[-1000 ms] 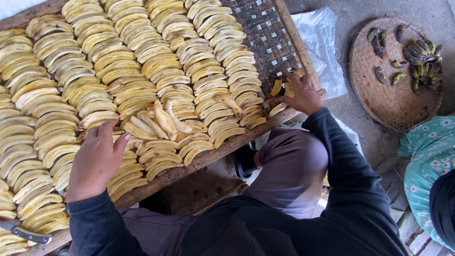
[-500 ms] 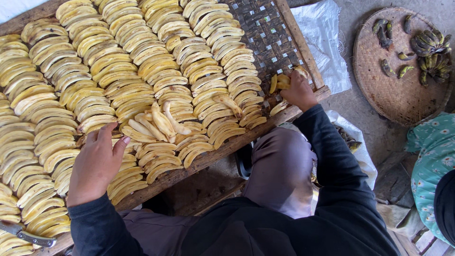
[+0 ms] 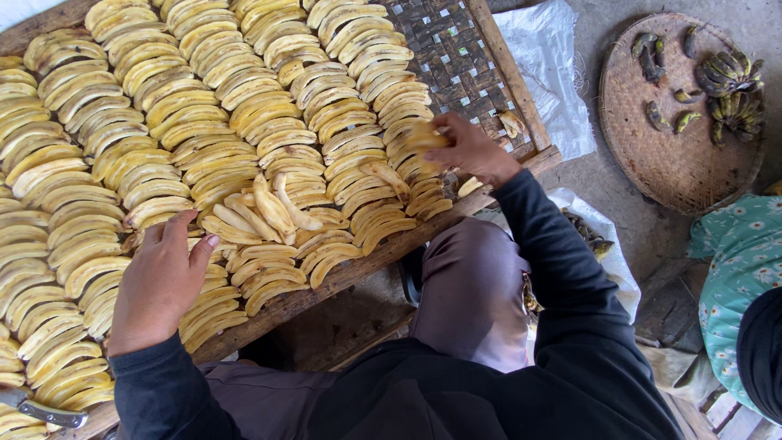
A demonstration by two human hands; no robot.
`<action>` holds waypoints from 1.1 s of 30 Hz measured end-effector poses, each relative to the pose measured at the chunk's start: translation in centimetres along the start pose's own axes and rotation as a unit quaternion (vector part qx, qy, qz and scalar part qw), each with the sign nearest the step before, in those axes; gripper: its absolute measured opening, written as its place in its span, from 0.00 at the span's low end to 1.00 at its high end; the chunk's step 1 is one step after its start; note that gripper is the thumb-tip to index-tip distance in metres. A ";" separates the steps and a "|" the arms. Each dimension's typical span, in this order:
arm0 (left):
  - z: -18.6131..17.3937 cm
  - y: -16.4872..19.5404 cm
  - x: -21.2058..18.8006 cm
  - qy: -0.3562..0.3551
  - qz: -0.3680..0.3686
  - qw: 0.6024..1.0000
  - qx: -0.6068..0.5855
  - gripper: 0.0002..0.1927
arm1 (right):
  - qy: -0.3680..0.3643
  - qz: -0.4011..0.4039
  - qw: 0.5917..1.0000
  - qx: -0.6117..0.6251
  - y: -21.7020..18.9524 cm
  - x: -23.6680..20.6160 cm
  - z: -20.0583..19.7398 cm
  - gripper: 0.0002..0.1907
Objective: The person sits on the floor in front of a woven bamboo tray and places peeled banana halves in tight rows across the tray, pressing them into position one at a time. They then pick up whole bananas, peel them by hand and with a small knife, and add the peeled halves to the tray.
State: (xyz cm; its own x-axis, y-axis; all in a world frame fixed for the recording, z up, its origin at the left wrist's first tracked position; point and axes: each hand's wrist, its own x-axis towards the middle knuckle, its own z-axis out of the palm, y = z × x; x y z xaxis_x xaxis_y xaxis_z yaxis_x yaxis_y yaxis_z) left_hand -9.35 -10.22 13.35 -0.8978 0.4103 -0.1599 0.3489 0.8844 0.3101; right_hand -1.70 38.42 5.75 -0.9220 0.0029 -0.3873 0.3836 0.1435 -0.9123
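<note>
The step here is laying peeled banana slices [image 3: 244, 155] in neat overlapping rows on the woven drying rack [image 3: 456, 57]. To do it well I'd say keep each new slice lapped over its neighbour at the same slant as the rest of the row, and fill the bare weave at the top right corner before crowding the front edge.

The right hand [image 3: 468, 151] is over by the end of the rows, fingers curled around a pale yellow slice [image 3: 425, 137], pinching it just above the ones already down. It's a bit blurred there, so I can't swear whether it's one slice or two. The left hand [image 3: 163, 277] lies flat on the slices near the front wooden rail [image 3: 342, 277], fingers spread and relaxed, gripping nothing.

The slices themselves are long, curved, pale to deep yellow, and look soft and a bit sticky, so I'd handle them lightly. A small messy heap [image 3: 269, 208] in the middle sits crosswise over the tidy rows and looks like it needs sorting.

Off to the right there's a round woven tray [image 3: 652, 155] with dark unpeeled bananas [image 3: 729, 77], a white plastic sheet [image 3: 546, 57], and someone's floral sleeve [image 3: 733, 269]. A knife [image 3: 41, 407] lies at the bottom left.
</note>
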 end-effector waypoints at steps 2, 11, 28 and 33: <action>0.0 -0.1 0.1 0.007 0.013 1.000 -0.005 0.27 | 0.051 0.009 0.993 -0.103 -0.2 0.3 0.4 0.32; 0.4 -0.8 -0.3 0.028 0.033 0.999 -0.010 0.27 | 0.287 -0.016 0.833 -0.473 6.7 -1.6 -0.6 0.25; 0.4 -0.3 0.3 -0.040 -0.016 0.999 0.011 0.29 | 0.188 0.044 0.928 -0.318 10.1 -8.3 -8.1 0.11; 0.3 -0.4 0.2 -0.040 -0.022 0.999 0.010 0.28 | 0.258 -0.069 0.890 -0.369 12.0 -7.2 -8.2 0.13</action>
State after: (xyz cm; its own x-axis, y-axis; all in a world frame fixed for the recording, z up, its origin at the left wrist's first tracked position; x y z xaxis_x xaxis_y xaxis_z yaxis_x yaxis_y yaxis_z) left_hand -9.59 -10.44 12.87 -0.8882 0.3870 -0.2476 0.3158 0.9057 0.2828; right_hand 9.10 48.24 -1.29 -0.9321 0.3620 0.0086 0.3010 0.7878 -0.5373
